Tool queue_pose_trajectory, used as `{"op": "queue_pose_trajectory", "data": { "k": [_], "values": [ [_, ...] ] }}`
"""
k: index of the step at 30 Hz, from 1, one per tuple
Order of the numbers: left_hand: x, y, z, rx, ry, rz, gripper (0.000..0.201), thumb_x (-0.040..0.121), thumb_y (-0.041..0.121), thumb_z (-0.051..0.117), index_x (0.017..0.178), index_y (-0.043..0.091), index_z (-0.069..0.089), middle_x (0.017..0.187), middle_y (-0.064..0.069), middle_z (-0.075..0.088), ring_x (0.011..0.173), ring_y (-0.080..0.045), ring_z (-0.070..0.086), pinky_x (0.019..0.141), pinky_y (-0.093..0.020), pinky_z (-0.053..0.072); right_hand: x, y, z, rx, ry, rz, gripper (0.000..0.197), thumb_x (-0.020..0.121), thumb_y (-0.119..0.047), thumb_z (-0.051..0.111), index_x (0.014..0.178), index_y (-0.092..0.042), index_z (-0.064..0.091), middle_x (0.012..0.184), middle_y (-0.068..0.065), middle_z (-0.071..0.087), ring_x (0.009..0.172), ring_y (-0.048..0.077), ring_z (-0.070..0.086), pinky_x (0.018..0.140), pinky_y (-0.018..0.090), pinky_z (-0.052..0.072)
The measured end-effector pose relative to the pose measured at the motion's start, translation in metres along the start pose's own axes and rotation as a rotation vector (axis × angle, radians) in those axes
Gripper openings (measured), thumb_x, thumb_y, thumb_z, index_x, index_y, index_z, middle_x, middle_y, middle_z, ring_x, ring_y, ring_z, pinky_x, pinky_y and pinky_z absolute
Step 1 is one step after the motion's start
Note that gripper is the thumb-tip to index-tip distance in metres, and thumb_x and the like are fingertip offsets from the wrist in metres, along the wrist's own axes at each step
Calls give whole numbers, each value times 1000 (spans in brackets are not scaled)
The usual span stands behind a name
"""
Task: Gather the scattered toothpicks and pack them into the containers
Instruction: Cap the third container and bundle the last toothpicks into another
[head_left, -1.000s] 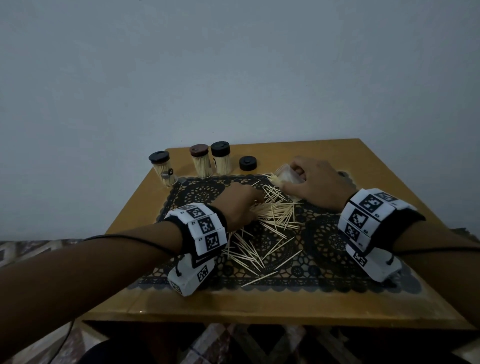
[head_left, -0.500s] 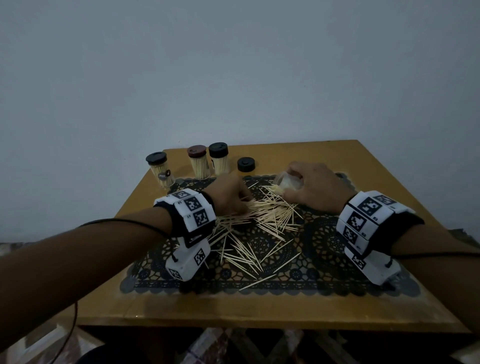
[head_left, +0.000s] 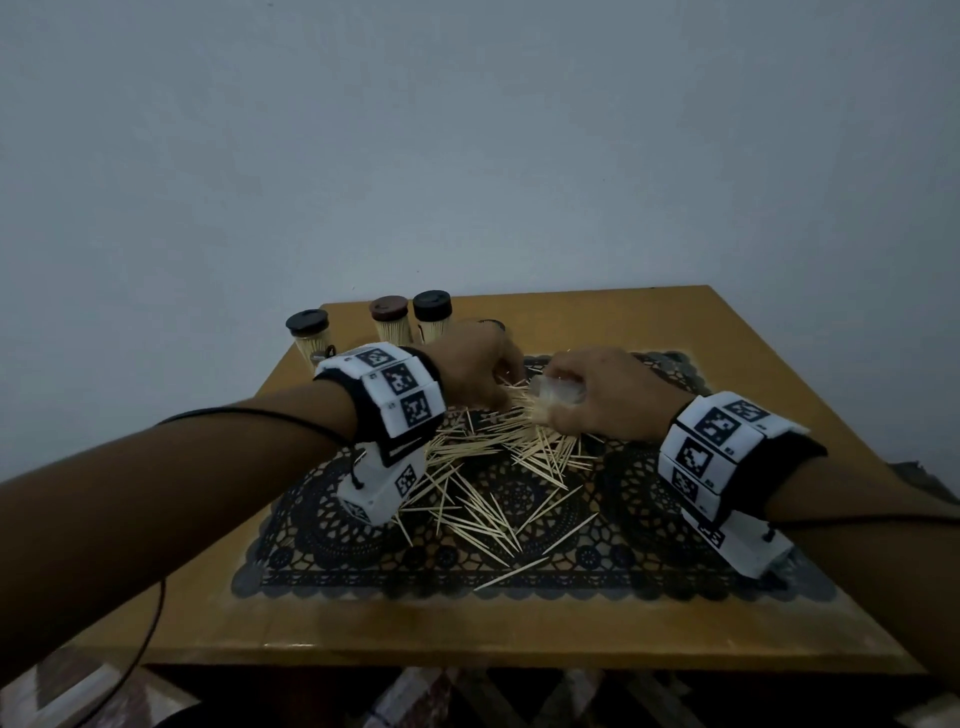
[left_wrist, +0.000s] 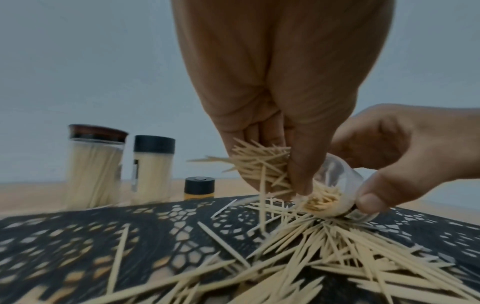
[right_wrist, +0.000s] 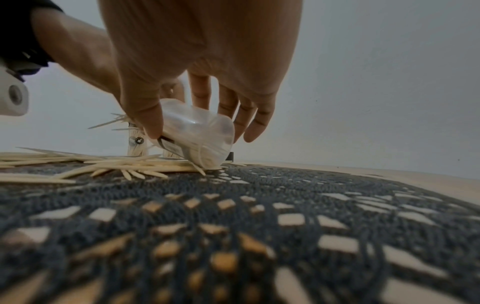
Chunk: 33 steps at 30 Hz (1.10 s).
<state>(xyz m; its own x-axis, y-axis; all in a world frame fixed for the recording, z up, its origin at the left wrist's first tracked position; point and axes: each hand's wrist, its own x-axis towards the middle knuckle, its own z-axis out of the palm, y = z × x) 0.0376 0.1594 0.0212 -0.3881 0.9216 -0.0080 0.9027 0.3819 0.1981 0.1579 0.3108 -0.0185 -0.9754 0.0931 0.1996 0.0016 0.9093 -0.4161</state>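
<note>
From the head view, your left hand (head_left: 480, 371) and right hand (head_left: 613, 392) meet over the toothpicks (head_left: 493, 467) mid-worktop. Left wrist: you're pinching a light, stiff bundle (left_wrist: 262, 164); grip its middle. Right wrist: fingers curl round the slippery, tilted clear container (right_wrist: 197, 135). Its label is unreadable.

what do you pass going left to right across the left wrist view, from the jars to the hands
brown-lidded clear jar of toothpicks → black-lidded clear jar of toothpicks → loose black cap → left hand gripping a toothpick bundle → tilted clear plastic container → right hand
</note>
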Motion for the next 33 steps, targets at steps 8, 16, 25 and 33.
{"op": "queue_pose_trajectory", "data": {
  "k": [8, 16, 25, 33],
  "values": [
    [19, 14, -7, -140, 73, 64, 24, 76, 10, 77, 89, 13, 57, 90, -3, 67, 83, -19, 64, 76, -38, 55, -1, 6, -3, 80, 77, 26, 29, 74, -33, 79, 88, -19, 58, 75, -9, 55, 67, 12, 50, 55, 21, 35],
    [3, -13, -9, -226, 207, 16, 12, 89, 14, 64, 100, 11, 68, 99, -3, 70, 93, -15, 64, 84, -30, 51, 0, 7, -2, 141, 125, 33, 34, 75, -34, 81, 89, -13, 58, 82, -1, 60, 74, 18, 56, 65, 33, 48],
    [-21, -14, 7, -332, 51, -101, 29, 89, 13, 66, 117, 9, 58, 95, -4, 70, 84, -18, 70, 82, -38, 57, 1, 7, -2, 133, 112, -27, 34, 74, -29, 82, 90, -21, 54, 81, -12, 57, 72, 8, 55, 62, 21, 46],
    [-9, 4, 7, -359, 215, -17, 7, 85, 7, 69, 88, 10, 74, 77, -2, 72, 65, -8, 67, 63, -21, 57, -1, 4, 0, 125, 91, -91, 43, 69, -36, 84, 102, -16, 64, 86, -10, 63, 78, 7, 60, 65, 15, 47]
  ]
}}
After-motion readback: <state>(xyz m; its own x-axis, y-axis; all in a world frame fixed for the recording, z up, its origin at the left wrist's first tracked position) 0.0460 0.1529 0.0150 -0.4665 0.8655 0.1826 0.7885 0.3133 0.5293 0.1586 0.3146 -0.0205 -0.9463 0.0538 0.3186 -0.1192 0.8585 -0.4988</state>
